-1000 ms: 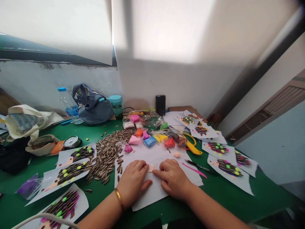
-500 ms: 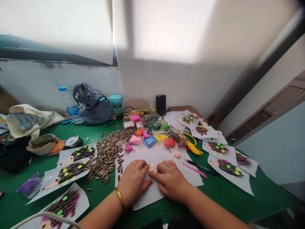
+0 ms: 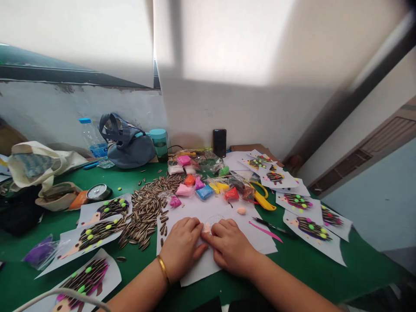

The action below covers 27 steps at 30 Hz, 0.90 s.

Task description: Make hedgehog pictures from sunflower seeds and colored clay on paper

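Note:
White paper [image 3: 237, 255] lies under both hands, with a dotted round drawing [image 3: 217, 219] partly covered by my fingers. A small flat piece of peach modelling clay [image 3: 207, 227] sits on the drawing's left side. My left hand [image 3: 185, 245], with a gold bracelet at the wrist, rests on the paper beside the clay, thumb apart. The index finger of my right hand [image 3: 230, 247] reaches across to the clay's lower edge, while its other fingers are bent. Neither hand visibly grips anything. A peach clay ball [image 3: 241, 211] lies beyond my right hand.
Sunflower seeds [image 3: 146, 212] are heaped to the left. Bagged coloured clay [image 3: 204, 192] and yellow-handled scissors [image 3: 264, 201] lie behind the paper. A pen [image 3: 269, 225] and a pink clay tool [image 3: 265, 232] are at right. Seed hedgehog pictures [image 3: 313, 229] flank both sides.
My right hand has shifted slightly left, with its index fingertip at the lower edge of the peach clay. My left hand has stayed nearly still.

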Available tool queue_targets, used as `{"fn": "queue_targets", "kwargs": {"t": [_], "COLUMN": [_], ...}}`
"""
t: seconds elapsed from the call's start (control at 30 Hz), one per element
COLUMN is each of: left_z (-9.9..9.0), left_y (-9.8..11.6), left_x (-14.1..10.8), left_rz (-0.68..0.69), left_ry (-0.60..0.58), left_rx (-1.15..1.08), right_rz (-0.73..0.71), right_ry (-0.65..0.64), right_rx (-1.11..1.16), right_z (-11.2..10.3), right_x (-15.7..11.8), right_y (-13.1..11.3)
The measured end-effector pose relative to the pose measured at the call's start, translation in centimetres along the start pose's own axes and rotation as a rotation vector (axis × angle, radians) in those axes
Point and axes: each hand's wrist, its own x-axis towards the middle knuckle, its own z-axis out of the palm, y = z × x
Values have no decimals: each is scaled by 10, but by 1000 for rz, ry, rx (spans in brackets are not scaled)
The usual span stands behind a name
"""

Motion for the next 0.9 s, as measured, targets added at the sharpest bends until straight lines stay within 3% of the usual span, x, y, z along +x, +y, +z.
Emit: {"fn": "queue_targets", "kwargs": {"t": [0.3,0.53,0.9], "left_z": [-2,-1,-2], "left_y": [1,0,1], "left_x": [0,0,2], "left_rz": [-17,-18,-11], "left_ry": [-23,-36,-28], "left_rx": [5,6,18], "right_rz": [52,38,36], "right_ry": [117,28,52], "right_rx": [72,58,45], "right_z": [1,-1,-1], "right_x": [-5,-1,2], "right_y": [7,3,1]}}
